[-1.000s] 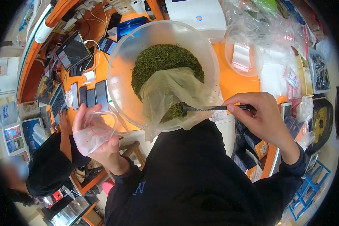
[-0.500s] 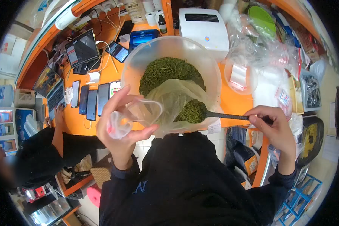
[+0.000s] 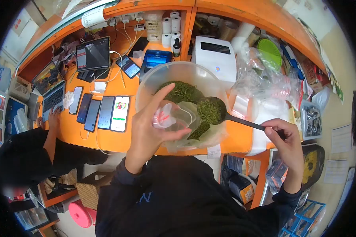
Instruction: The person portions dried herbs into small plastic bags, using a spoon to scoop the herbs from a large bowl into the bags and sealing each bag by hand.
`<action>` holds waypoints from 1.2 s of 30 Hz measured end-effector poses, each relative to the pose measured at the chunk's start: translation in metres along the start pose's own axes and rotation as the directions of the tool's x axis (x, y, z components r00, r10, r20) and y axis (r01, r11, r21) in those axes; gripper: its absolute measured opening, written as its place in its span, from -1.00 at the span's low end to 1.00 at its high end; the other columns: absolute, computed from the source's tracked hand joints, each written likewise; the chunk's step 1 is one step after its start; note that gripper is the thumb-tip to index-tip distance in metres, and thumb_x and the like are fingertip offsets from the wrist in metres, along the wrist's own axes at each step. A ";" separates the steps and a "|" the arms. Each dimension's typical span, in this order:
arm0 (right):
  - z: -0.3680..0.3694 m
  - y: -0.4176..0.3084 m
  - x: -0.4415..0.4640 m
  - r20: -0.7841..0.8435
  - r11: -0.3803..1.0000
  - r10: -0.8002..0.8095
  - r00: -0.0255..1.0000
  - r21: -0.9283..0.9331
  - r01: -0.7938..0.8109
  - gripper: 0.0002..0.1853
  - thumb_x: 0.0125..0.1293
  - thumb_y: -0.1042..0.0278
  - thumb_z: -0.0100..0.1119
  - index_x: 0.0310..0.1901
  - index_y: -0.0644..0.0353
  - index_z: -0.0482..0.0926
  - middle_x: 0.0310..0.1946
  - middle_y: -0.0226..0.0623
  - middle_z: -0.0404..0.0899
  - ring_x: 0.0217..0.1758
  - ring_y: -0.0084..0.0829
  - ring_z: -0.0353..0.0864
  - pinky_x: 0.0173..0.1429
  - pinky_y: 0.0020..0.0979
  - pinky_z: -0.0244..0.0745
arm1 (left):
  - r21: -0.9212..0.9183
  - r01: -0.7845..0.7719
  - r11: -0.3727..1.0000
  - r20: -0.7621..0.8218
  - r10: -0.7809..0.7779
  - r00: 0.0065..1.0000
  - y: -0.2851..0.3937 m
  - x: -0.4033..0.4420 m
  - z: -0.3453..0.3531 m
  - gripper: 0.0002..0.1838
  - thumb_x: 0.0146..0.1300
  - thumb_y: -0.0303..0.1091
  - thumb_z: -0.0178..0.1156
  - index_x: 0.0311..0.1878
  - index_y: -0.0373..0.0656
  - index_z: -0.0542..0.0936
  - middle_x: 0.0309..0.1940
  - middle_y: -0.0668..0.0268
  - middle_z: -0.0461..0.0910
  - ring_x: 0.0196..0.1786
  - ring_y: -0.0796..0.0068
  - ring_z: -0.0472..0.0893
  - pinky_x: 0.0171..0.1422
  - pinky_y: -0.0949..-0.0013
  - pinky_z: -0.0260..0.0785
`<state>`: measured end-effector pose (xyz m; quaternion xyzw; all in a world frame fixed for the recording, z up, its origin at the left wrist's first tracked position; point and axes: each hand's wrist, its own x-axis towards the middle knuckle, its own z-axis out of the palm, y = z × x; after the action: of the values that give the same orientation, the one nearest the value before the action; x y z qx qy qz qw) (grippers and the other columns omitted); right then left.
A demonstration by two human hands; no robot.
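My left hand [image 3: 140, 128] holds a small clear plastic bag [image 3: 168, 116] with red print, its mouth spread between thumb and fingers. In my right hand [image 3: 286, 138] is the handle of a black ladle [image 3: 245, 121], its bowl heaped with shredded green herb [image 3: 210, 110]. The ladle's bowl is raised just right of the plastic bag's mouth. Below both stands a large translucent tub [image 3: 146, 79] containing more green herb [image 3: 182, 91] and a pale plastic liner bag [image 3: 215, 132].
Several phones [image 3: 106, 112] lie left of the tub, near a tablet [image 3: 93, 55] and a laptop [image 3: 53, 94]. A co-worker's hand [image 3: 53, 118] rests at the laptop. Behind stand a white printer-like machine [image 3: 214, 59] and paper rolls [image 3: 167, 25]. Clear plastic bags [image 3: 273, 85] pile at right.
The ladle has come up out of the liner bag with a heap of herb. My left hand has moved right with the plastic bag, close to the ladle. The camera view has shifted.
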<state>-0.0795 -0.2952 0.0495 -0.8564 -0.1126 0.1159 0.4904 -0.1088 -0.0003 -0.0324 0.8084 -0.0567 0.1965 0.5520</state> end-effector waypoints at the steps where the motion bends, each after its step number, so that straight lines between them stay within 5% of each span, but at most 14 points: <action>1: 0.002 -0.004 0.004 0.019 1.000 0.012 1.000 0.003 -0.012 -0.87 0.28 0.45 0.15 -0.20 0.32 0.59 -0.55 -0.61 0.38 -0.45 -0.79 0.21 -0.38 -0.67 0.03 | 0.043 -0.029 0.999 0.011 0.028 1.000 0.002 0.003 0.000 -0.09 -0.32 -0.44 0.54 0.25 -0.11 0.38 -0.33 0.28 0.60 -0.28 0.50 0.60 -0.14 0.44 0.46; 8: 0.011 -0.011 0.021 0.004 0.995 -0.001 1.000 -0.103 0.002 -0.87 0.24 0.46 0.21 -0.21 0.29 0.64 -0.59 -0.60 0.39 -0.54 -0.78 0.19 -0.48 -0.65 0.00 | -0.006 0.003 1.000 -0.012 -0.003 1.000 0.004 0.013 0.002 -0.02 -0.36 -0.38 0.56 0.28 -0.08 0.32 -0.35 0.29 0.61 -0.28 0.49 0.59 -0.10 0.45 0.43; 12: 0.023 -0.008 0.021 -0.105 0.957 -0.226 0.968 -0.212 0.200 -0.85 0.19 0.43 0.25 -0.19 0.19 0.66 -0.62 -0.55 0.45 -0.62 -0.72 0.25 -0.51 -0.55 0.00 | -0.006 0.043 0.999 0.032 -0.042 0.999 0.008 0.016 0.000 -0.05 -0.31 -0.39 0.53 0.27 -0.06 0.31 -0.31 0.23 0.58 -0.25 0.36 0.58 -0.05 0.37 0.42; 14: 0.026 -0.027 0.015 -0.042 0.770 -0.375 0.926 -0.570 0.286 -0.81 0.13 0.40 0.29 -0.18 0.09 0.67 -0.64 -0.56 0.39 -0.63 -0.65 0.25 -0.48 -0.49 0.02 | 0.015 0.052 0.999 0.043 -0.052 0.998 0.008 0.017 0.000 -0.08 -0.30 -0.39 0.52 0.26 -0.08 0.32 -0.28 0.21 0.57 -0.22 0.35 0.56 -0.03 0.34 0.40; 17: 0.037 -0.037 0.004 0.082 0.309 -0.592 0.802 -0.896 0.319 -0.74 0.06 0.35 0.33 -0.15 -0.05 0.68 -0.65 -0.57 0.27 -0.63 -0.58 0.21 -0.44 -0.43 0.00 | -0.005 0.039 0.999 0.034 -0.039 0.999 0.006 0.020 0.001 -0.12 -0.29 -0.39 0.51 0.23 -0.09 0.34 -0.21 0.20 0.55 -0.19 0.35 0.55 -0.01 0.33 0.40; 19: 0.038 -0.037 -0.007 0.224 -0.025 -0.664 0.714 -0.960 0.278 -0.67 0.07 0.31 0.26 -0.07 -0.18 0.67 -0.60 -0.63 0.20 -0.60 -0.62 0.13 -0.41 -0.44 -0.05 | -0.031 0.018 0.999 0.010 -0.017 1.000 0.003 0.022 0.003 -0.13 -0.29 -0.40 0.50 0.22 -0.10 0.35 -0.16 0.21 0.54 -0.19 0.37 0.54 -0.02 0.35 0.40; 23: 0.043 -0.039 -0.020 0.363 -0.320 -0.690 0.626 -0.929 0.186 -0.60 0.15 0.28 0.12 0.06 -0.23 0.61 -0.55 -0.68 0.22 -0.57 -0.63 0.09 -0.38 -0.48 -0.08 | -0.118 -0.026 0.993 -0.068 0.018 0.998 0.000 0.023 0.005 -0.13 -0.32 -0.45 0.50 0.21 -0.09 0.37 -0.10 0.25 0.53 -0.17 0.44 0.53 -0.02 0.41 0.41; 28: 0.038 -0.044 -0.019 0.340 -0.298 -0.739 0.582 -0.939 0.170 -0.64 0.16 0.26 0.15 0.02 -0.24 0.63 -0.49 -0.70 0.31 -0.52 -0.64 0.16 -0.34 -0.49 -0.03 | -0.289 -0.080 0.954 -0.138 0.041 0.990 -0.004 0.025 0.006 -0.08 -0.38 -0.52 0.51 0.22 -0.13 0.37 -0.07 0.32 0.51 -0.14 0.50 0.53 0.01 0.45 0.41; 32: 0.037 -0.044 -0.019 0.288 -0.227 -0.734 0.614 -0.957 0.178 -0.64 0.13 0.18 0.21 0.01 -0.26 0.64 -0.48 -0.70 0.33 -0.51 -0.63 0.19 -0.34 -0.48 -0.02 | -0.198 -0.152 0.968 -0.151 0.123 0.981 -0.002 0.026 0.003 -0.08 -0.36 -0.56 0.50 0.23 -0.15 0.36 -0.06 0.29 0.50 -0.11 0.53 0.52 -0.05 0.49 0.44; 35: 0.034 -0.049 -0.014 0.229 -0.103 -0.756 0.613 -0.967 0.234 -0.68 0.07 0.21 0.29 -0.07 -0.18 0.68 -0.52 -0.68 0.35 -0.52 -0.60 0.21 -0.36 -0.48 -0.01 | -0.284 -0.088 0.955 -0.122 0.055 0.991 0.003 0.023 0.003 -0.09 -0.33 -0.58 0.49 0.24 -0.15 0.35 -0.08 0.26 0.51 -0.09 0.54 0.51 -0.11 0.53 0.46; 36: 0.032 -0.050 -0.011 0.136 0.049 -0.751 0.646 -0.964 0.260 -0.70 0.05 0.26 0.30 -0.11 -0.14 0.69 -0.55 -0.66 0.34 -0.53 -0.59 0.21 -0.36 -0.47 -0.01 | -0.282 -0.083 0.956 -0.118 0.052 0.992 0.003 0.022 0.002 -0.09 -0.33 -0.58 0.49 0.24 -0.15 0.34 -0.09 0.26 0.52 -0.10 0.55 0.51 -0.13 0.54 0.47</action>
<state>-0.1037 -0.2481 0.0778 -0.8639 -0.3553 -0.3441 -0.0952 -0.0894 -0.0006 -0.0220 0.7057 -0.0818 0.2488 0.6583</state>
